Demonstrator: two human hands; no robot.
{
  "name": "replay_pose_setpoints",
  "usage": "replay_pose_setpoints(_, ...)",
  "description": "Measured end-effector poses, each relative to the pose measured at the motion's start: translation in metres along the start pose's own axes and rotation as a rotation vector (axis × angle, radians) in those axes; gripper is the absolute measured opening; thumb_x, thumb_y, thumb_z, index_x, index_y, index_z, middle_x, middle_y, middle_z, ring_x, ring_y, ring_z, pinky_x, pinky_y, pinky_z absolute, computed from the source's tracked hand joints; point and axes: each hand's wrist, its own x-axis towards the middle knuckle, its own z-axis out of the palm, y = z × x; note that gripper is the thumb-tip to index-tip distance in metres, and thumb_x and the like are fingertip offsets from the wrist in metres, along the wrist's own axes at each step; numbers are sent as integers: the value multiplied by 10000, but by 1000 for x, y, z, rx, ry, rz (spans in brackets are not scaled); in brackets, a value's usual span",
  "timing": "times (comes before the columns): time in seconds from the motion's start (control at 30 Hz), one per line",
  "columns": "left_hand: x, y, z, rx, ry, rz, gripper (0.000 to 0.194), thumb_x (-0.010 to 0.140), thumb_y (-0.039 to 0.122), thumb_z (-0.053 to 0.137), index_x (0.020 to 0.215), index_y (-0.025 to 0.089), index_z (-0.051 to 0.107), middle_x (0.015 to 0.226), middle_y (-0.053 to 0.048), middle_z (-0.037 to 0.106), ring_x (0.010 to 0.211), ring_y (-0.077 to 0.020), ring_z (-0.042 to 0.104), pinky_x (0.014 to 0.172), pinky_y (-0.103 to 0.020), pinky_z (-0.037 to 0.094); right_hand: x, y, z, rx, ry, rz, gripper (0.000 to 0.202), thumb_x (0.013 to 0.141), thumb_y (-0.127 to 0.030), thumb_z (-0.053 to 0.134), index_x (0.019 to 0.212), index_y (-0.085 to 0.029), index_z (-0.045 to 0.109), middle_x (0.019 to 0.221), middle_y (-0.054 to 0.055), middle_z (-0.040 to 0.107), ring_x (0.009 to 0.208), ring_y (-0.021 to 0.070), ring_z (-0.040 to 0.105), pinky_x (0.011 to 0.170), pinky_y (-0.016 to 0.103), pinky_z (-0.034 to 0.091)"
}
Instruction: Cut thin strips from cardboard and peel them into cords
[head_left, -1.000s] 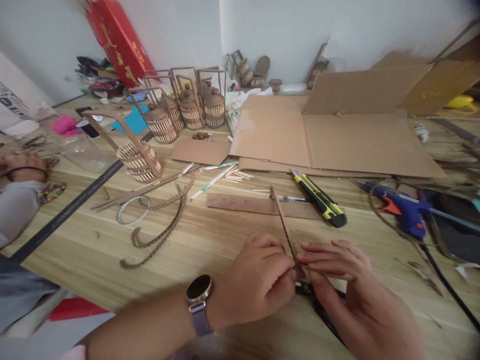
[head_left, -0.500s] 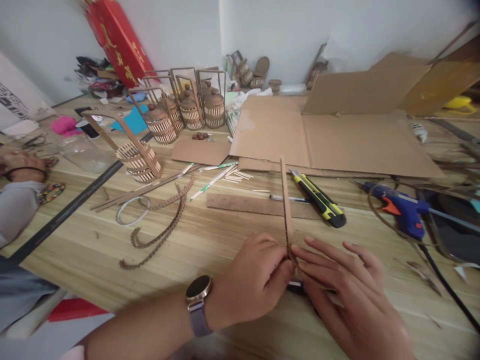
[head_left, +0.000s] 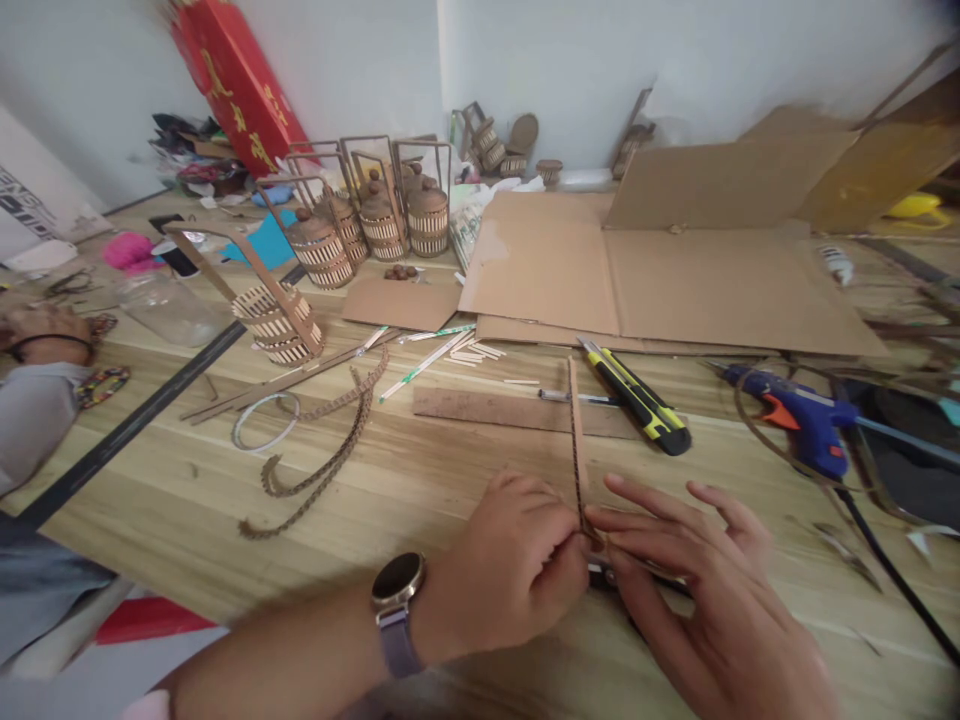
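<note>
A narrow cardboard strip (head_left: 577, 440) runs away from me over the wood, its corrugated edge showing. My left hand (head_left: 517, 560), wearing a watch, is closed with thumb and forefinger pinching the strip's near end. Across from it, my right hand (head_left: 705, 600) presses the same end between thumb and forefinger, while its other fingers stretch out. Under the right fingers lies a dark tool (head_left: 600, 576) with a metal part, mostly covered, so its kind is unclear. Beyond the hands are a flat cardboard piece (head_left: 480, 407), a pen (head_left: 555, 396) and a yellow-black utility knife (head_left: 637, 398).
A blue glue gun (head_left: 806, 415) lies at the right, its cord trailing forward. Large cardboard sheets (head_left: 697, 285) cover the back. Small stick baskets (head_left: 386, 225) with handles stand back left. Curved corrugated strips (head_left: 330, 465) lie left; another person's arm (head_left: 37, 410) rests at the far left.
The cardboard strip has slid toward me through my fingers, its far end now nearer. Both hands stay almost in place, and a little more of the dark tool shows.
</note>
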Motion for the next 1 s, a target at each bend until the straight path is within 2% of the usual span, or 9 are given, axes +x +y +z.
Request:
replay_pose_setpoints(0.2,1,1,-2,-14,-32,49,255,987,165,377,738,214,408,720,-8,566,766,-162,527,809,-312,407,-1,2,-1,37,45,64,107,960,-170,502,982,-271,529,829,-24,780,942,189,765,1032,357,394)
replay_pose_setpoints(0.4,2,1,-3,-59,-73,-46,355,1068,372,365,760,211,436,760,-16,554,772,-169,521,770,-307,406,-5,1,3,27,55,11,90,960,-184,535,958,-267,571,859,-11,792,931,201,753,1074,383,356)
replay_pose_setpoints(0.53,1,1,-4,-69,-80,-78,321,1071,285,341,783,207,459,792,-29,580,795,-172,530,782,-302,416,-4,1,6,4,59,-13,45,979,-225,568,974,-258,599,896,5,800,954,213,744,1044,396,379)
replay_pose_setpoints(0.67,1,2,-3,-61,-69,-93,311,1049,255,371,748,209,436,759,-24,557,768,-170,522,748,-296,411,-2,1,4,-25,44,-58,84,973,-190,581,1015,-247,626,942,24,810,990,215,745,1047,396,390)
replay_pose_setpoints(0.83,0,2,-1,-45,-53,-100,279,1034,196,372,771,200,464,807,-38,592,824,-177,548,795,-305,424,-3,1,4,-64,43,-92,127,985,-160,540,1018,-236,636,958,31,820,989,205,767,1212,397,264)
replay_pose_setpoints(1.0,0,2,0,-50,-11,-85,266,1026,166,372,780,200,467,821,-35,594,822,-172,547,790,-297,418,-3,-4,8,-74,63,-58,129,1003,-172,524,1002,-247,629,965,25,823,1007,196,767,1236,381,241)
